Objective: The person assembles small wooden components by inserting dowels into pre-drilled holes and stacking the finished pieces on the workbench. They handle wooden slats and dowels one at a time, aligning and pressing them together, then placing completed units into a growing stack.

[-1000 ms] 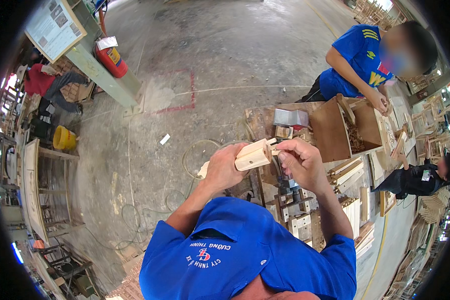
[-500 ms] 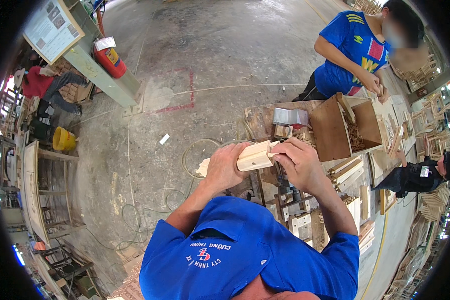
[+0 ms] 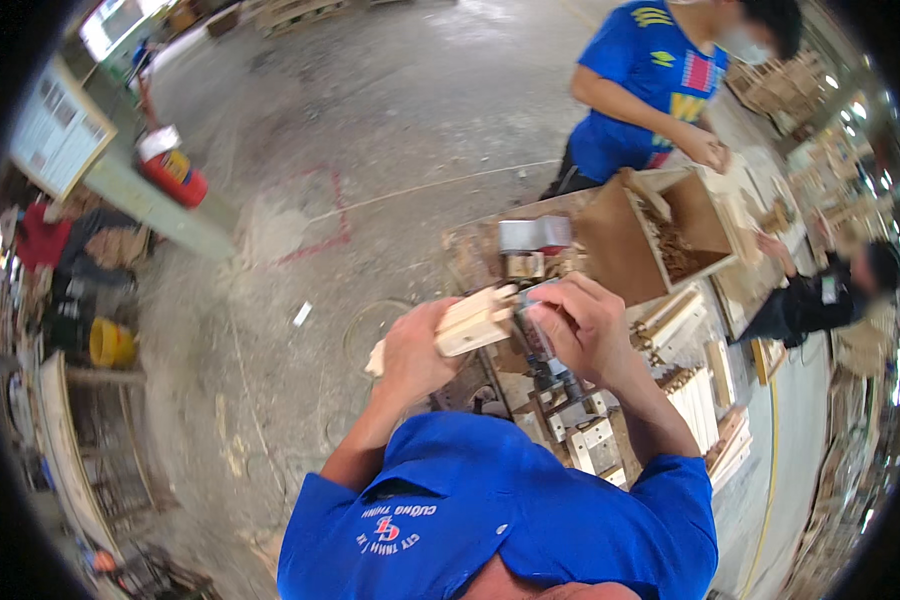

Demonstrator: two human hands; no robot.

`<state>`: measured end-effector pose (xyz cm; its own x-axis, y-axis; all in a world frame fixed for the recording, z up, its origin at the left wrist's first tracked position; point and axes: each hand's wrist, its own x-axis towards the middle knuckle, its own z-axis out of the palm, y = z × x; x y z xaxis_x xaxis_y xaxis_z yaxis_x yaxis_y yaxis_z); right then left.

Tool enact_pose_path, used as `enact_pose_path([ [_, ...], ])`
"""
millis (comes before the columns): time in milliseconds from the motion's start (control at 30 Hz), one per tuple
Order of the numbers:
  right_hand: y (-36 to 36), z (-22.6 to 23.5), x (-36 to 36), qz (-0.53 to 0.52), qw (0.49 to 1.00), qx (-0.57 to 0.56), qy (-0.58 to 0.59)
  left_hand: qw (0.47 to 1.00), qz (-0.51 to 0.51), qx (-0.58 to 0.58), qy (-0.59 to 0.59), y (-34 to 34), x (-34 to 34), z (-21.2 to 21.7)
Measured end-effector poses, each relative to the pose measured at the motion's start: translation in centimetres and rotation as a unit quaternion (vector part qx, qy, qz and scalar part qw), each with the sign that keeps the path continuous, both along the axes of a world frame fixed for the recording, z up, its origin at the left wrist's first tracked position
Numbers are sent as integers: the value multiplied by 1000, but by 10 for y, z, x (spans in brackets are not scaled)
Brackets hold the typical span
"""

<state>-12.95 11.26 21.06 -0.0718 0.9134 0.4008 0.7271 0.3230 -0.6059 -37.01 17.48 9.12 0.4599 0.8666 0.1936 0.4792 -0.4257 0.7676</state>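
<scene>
My left hand (image 3: 417,352) is wrapped round a pale, squared wooden piece (image 3: 473,322) that tilts up to the right over the workbench edge. A hole shows in its near face, and small light pegs (image 3: 508,292) stick out of its right end. Just right of that end is my right hand (image 3: 582,325), its fingers curled and closed. A greyish, blurred shape lies at its fingertips; whether the hand holds it I cannot make out. Beneath the right hand is a dark metal clamp-like fixture (image 3: 550,375), partly hidden.
On the workbench stand a wooden box (image 3: 610,245) of small wooden pegs and a grey-white container (image 3: 535,235). Stacked wooden strips (image 3: 695,405) lie right of my arm. A person in a blue shirt (image 3: 645,75) works across the bench; another in dark clothes (image 3: 805,308) is at right.
My right hand has come away from the wooden piece's end, where it pinched a small peg. The left hand still grips the piece. The whole view has shifted and turned slightly.
</scene>
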Motion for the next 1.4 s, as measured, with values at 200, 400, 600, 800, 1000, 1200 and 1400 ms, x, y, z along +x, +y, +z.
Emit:
enact_pose_path([
  [200,14,-65,153,-293,955,20,43,997,34,-72,21,0,-11,-9],
  [400,36,-119,306,-304,923,-218,-90,992,36,-110,41,1,-5,-2],
  [600,58,-168,338,-406,785,-441,153,995,36,-96,23,-1,4,-1],
  [800,62,-203,300,-290,763,-478,323,989,72,-98,83,-8,-15,-6],
  [1000,63,-187,362,-312,864,-386,77,995,62,-80,-10,-6,-21,-23],
  [1200,46,-149,330,-229,908,-218,-276,996,64,-67,-7,-2,-18,-16],
  [1400,25,-78,244,-329,944,28,-16,995,74,-49,-37,7,-18,-23],
])
